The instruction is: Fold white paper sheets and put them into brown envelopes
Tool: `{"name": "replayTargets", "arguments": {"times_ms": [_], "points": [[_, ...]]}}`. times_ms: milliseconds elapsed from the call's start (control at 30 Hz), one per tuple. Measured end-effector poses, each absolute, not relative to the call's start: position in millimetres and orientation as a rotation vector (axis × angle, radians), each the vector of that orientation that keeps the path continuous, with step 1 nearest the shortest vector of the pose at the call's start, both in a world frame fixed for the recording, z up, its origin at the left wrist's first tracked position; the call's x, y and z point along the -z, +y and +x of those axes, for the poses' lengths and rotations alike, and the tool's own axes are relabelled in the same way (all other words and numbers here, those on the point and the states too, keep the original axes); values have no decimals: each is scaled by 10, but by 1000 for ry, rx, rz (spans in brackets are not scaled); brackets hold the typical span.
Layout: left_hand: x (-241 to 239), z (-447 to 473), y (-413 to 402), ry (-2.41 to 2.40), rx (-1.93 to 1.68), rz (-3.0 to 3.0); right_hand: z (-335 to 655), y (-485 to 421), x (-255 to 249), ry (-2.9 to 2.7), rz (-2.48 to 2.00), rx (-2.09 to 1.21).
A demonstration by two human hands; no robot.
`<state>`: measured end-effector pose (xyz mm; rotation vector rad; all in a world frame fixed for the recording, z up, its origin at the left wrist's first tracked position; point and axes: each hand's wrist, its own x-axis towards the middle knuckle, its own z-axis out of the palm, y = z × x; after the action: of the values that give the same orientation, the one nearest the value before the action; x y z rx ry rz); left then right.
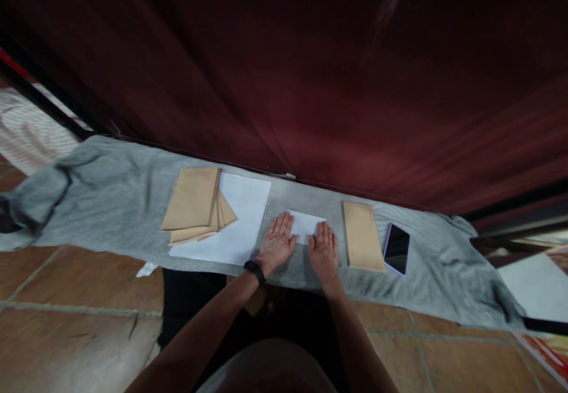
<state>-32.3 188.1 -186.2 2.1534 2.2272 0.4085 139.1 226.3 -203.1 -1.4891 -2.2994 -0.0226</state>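
Note:
Both my hands lie flat, fingers stretched out, on a small folded white paper (305,225) in the middle of a grey cloth (115,203). My left hand (277,242), with a black band at its wrist, covers the paper's left edge. My right hand (323,250) presses its right part. To the right of my right hand lies a single brown envelope (362,236), and beyond that a dark phone (396,248). Left of my left hand is a stack of white sheets (242,218) with several brown envelopes (193,199) fanned on top.
The grey cloth covers a low ledge that runs left to right. A dark red curtain (310,73) hangs right behind it. Terracotta floor tiles (66,316) spread out in front. A white sheet (539,286) lies at the far right.

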Motion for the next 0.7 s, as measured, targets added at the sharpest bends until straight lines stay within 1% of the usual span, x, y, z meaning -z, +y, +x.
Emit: {"name": "replayTargets", "arguments": {"times_ms": [167, 300, 467, 700], "points": [[1868, -345, 1872, 2219, -393, 2154, 1290, 2349, 1950, -2318, -1524, -93], [1868, -351, 1878, 2203, -373, 2166, 1051, 2422, 1896, -2494, -1308, -209], [1864, -356, 1866, 2201, -358, 2169, 953, 2445, 1948, -2562, -1302, -133], [1864, -353, 1839, 2212, -415, 2166, 1247, 2603, 1997, -2479, -1329, -117]]}}
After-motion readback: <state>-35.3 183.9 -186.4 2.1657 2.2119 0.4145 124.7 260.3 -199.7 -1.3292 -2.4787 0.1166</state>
